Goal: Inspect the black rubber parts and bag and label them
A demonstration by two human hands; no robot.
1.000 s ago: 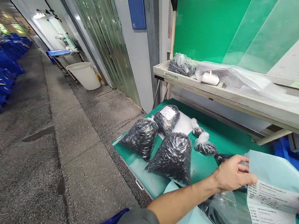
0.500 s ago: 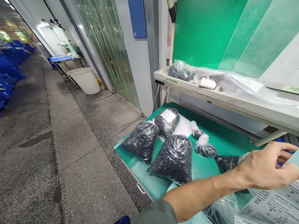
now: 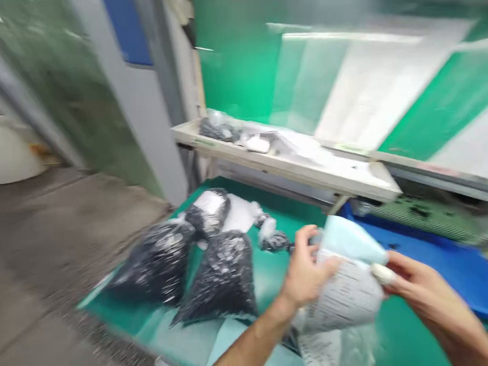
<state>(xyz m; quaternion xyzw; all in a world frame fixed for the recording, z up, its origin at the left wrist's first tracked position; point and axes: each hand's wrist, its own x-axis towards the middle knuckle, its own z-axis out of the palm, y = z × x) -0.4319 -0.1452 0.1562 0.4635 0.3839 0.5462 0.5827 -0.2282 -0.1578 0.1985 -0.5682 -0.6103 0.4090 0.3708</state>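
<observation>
My left hand (image 3: 306,273) is closed on the left edge of a printed sheet (image 3: 347,293), its thumb across the front. My right hand (image 3: 422,287) pinches the right edge, with a white cover on its thumb. The top of the sheet curls over, showing a light blue side (image 3: 352,237). Another printed strip (image 3: 323,353) hangs below, near clear plastic. To the left on the green table top (image 3: 271,281) lie large clear bags of small black pieces: a front bag (image 3: 223,276), a left bag (image 3: 155,261) and a labelled rear bag (image 3: 208,210).
Small tied bags (image 3: 273,236) sit behind my left hand. A narrow shelf (image 3: 276,169) with another bag (image 3: 219,126) runs along the back. At the right stands a blue bin (image 3: 442,264) beside a green grate (image 3: 422,215). The view is blurred by motion.
My view has swung to the right. My right hand has come into view on the sheet's right edge. My left hand now grips the sheet, which is lifted and curled.
</observation>
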